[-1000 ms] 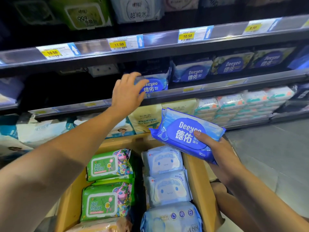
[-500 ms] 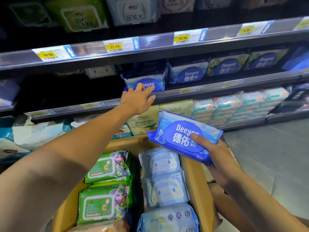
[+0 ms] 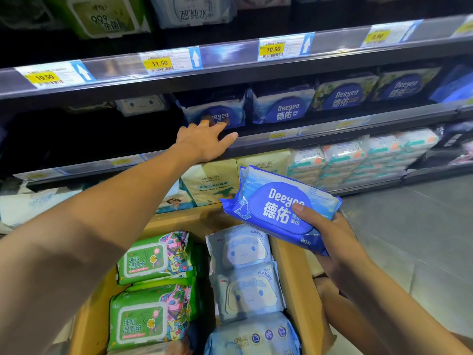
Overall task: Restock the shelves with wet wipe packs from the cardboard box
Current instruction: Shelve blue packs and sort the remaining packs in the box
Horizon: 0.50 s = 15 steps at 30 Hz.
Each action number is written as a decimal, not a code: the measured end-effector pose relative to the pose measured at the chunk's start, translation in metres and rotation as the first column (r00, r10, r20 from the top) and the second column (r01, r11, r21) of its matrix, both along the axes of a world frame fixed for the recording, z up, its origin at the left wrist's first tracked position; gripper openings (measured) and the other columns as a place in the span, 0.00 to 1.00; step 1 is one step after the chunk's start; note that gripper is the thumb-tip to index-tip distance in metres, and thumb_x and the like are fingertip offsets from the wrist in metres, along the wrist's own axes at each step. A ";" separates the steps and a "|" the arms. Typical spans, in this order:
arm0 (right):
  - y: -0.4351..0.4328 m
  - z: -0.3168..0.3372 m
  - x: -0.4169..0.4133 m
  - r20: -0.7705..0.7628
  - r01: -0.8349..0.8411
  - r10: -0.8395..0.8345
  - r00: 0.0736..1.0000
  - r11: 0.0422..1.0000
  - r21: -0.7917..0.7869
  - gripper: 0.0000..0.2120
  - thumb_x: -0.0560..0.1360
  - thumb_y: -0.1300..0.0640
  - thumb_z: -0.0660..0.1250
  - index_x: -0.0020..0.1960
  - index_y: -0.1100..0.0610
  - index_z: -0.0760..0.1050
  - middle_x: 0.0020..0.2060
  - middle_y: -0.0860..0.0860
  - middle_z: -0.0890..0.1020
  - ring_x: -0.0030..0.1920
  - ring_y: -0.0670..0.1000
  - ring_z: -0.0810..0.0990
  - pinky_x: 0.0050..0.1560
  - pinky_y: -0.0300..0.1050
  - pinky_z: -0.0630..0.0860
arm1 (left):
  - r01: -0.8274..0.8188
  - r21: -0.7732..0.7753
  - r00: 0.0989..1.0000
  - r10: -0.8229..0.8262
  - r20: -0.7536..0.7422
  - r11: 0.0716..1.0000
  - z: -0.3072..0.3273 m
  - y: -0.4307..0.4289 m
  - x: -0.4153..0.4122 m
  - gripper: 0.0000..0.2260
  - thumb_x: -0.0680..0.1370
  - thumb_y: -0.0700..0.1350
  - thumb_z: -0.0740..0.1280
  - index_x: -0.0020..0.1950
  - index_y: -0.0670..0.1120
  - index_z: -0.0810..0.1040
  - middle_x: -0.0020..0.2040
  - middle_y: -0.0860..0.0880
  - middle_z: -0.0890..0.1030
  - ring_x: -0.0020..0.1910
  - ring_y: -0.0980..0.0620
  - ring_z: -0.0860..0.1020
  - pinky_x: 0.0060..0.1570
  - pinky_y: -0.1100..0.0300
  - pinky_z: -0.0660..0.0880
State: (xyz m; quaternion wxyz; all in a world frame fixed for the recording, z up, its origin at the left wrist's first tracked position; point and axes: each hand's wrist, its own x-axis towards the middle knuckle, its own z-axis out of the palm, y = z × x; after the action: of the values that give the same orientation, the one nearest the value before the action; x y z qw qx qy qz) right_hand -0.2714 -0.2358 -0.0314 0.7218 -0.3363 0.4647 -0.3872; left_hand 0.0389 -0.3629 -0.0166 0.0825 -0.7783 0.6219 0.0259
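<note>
Wipe restock, shelf stage.
L hand grip wide, touching blue plastic shelved pack, 12 o'clock; R hand grips blue Deeyeo pack.

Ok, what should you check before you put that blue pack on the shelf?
1. Grip: the right hand holds the blue pack, thumb on top. Ok.
2. Right spot: the shelf pack shows the same Deeyeo label. Ok.
3. Path free: the left hand touches the shelf pack with its fingertips, in the way. Not ok.
4. Room on the shelf to the left of that pack: too dark to see. Cannot tell.
5. More stock: the cardboard box holds green packs and pale blue ones. Ok.
</note>
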 end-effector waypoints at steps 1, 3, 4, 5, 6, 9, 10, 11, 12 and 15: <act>-0.001 -0.001 0.000 -0.002 0.004 -0.004 1.000 1.000 -0.003 0.22 0.68 0.57 0.75 0.62 0.51 0.81 0.54 0.53 0.88 0.51 0.54 0.88 0.51 0.49 0.85 | -0.002 0.003 1.000 0.002 0.004 1.000 0.001 -0.001 0.000 0.34 0.79 0.74 0.43 0.81 0.61 0.59 0.79 0.43 0.65 0.73 0.35 0.69 0.68 0.41 0.66; -0.003 -0.004 0.000 -0.012 0.014 -0.015 1.000 1.000 -0.001 0.23 0.67 0.57 0.76 0.62 0.51 0.81 0.55 0.53 0.88 0.53 0.55 0.88 0.53 0.52 0.84 | -0.007 0.011 1.000 0.007 0.013 1.000 0.004 -0.004 0.000 0.35 0.79 0.75 0.42 0.81 0.60 0.60 0.78 0.42 0.67 0.72 0.35 0.70 0.67 0.41 0.67; -0.004 -0.005 0.000 -0.018 0.020 -0.020 1.000 1.000 0.000 0.23 0.67 0.56 0.76 0.62 0.52 0.81 0.55 0.54 0.88 0.54 0.56 0.87 0.54 0.54 0.84 | -0.009 0.014 1.000 0.009 0.011 1.000 0.004 -0.006 0.000 0.35 0.79 0.74 0.42 0.81 0.59 0.60 0.78 0.43 0.67 0.72 0.36 0.71 0.67 0.42 0.68; -0.005 -0.006 -0.001 -0.024 0.021 -0.021 0.999 1.000 -0.002 0.24 0.66 0.56 0.76 0.62 0.52 0.81 0.55 0.54 0.88 0.55 0.57 0.87 0.55 0.55 0.84 | -0.012 0.014 1.000 0.012 0.006 1.000 0.004 -0.008 0.000 0.35 0.79 0.74 0.42 0.81 0.59 0.60 0.78 0.43 0.66 0.72 0.36 0.71 0.67 0.42 0.68; -0.006 -0.007 -0.001 -0.027 0.019 -0.019 0.999 1.000 -0.005 0.24 0.66 0.55 0.76 0.62 0.52 0.81 0.55 0.54 0.88 0.55 0.57 0.87 0.56 0.56 0.84 | -0.015 0.013 1.000 0.016 -0.002 1.000 0.004 -0.010 0.000 0.36 0.79 0.75 0.42 0.81 0.59 0.60 0.79 0.43 0.66 0.72 0.36 0.71 0.67 0.42 0.68; -0.009 -0.010 -0.001 -0.027 0.019 -0.019 0.999 1.000 -0.017 0.26 0.66 0.55 0.77 0.64 0.53 0.80 0.56 0.54 0.88 0.55 0.57 0.87 0.55 0.55 0.84 | -0.022 0.016 0.999 0.023 -0.025 1.000 0.003 -0.014 0.003 0.37 0.78 0.75 0.41 0.82 0.60 0.59 0.82 0.45 0.62 0.74 0.38 0.69 0.68 0.43 0.68; -0.010 -0.011 0.000 -0.028 0.022 -0.023 0.999 1.000 -0.016 0.27 0.65 0.55 0.77 0.64 0.53 0.80 0.56 0.54 0.87 0.55 0.57 0.87 0.54 0.54 0.85 | -0.020 0.018 0.999 0.021 -0.028 1.000 0.003 -0.015 0.003 0.36 0.78 0.75 0.41 0.82 0.60 0.58 0.82 0.45 0.62 0.75 0.38 0.69 0.68 0.43 0.68; -0.011 -0.011 0.000 -0.031 0.025 -0.025 0.999 1.000 -0.013 0.28 0.65 0.54 0.77 0.64 0.53 0.80 0.56 0.55 0.87 0.55 0.57 0.87 0.53 0.54 0.85 | -0.016 0.019 0.999 0.017 -0.030 1.000 0.003 -0.015 0.003 0.36 0.78 0.75 0.42 0.82 0.60 0.57 0.82 0.45 0.62 0.75 0.37 0.69 0.68 0.43 0.68; -0.012 -0.011 0.001 -0.034 0.027 -0.028 0.999 1.000 -0.011 0.28 0.64 0.54 0.78 0.65 0.53 0.80 0.56 0.55 0.87 0.55 0.58 0.87 0.53 0.55 0.85 | -0.009 0.016 1.000 0.009 -0.030 1.000 0.003 -0.014 0.003 0.36 0.79 0.75 0.42 0.82 0.60 0.57 0.82 0.44 0.62 0.74 0.37 0.69 0.68 0.43 0.68; -0.011 -0.007 0.002 -0.041 0.023 -0.023 0.999 1.000 -0.004 0.29 0.64 0.54 0.78 0.65 0.52 0.79 0.55 0.54 0.88 0.56 0.58 0.87 0.57 0.59 0.84 | 0.015 0.012 1.000 -0.014 -0.025 1.000 0.003 -0.009 0.003 0.35 0.80 0.74 0.43 0.83 0.58 0.56 0.80 0.42 0.64 0.73 0.35 0.69 0.69 0.42 0.68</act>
State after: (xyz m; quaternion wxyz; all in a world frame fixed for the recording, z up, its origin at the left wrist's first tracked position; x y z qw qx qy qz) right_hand -0.2689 -0.2472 -0.0387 0.7071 -0.3401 0.4825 -0.3893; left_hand 0.0420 -0.3718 -0.0132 0.0797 -0.7729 0.6284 0.0388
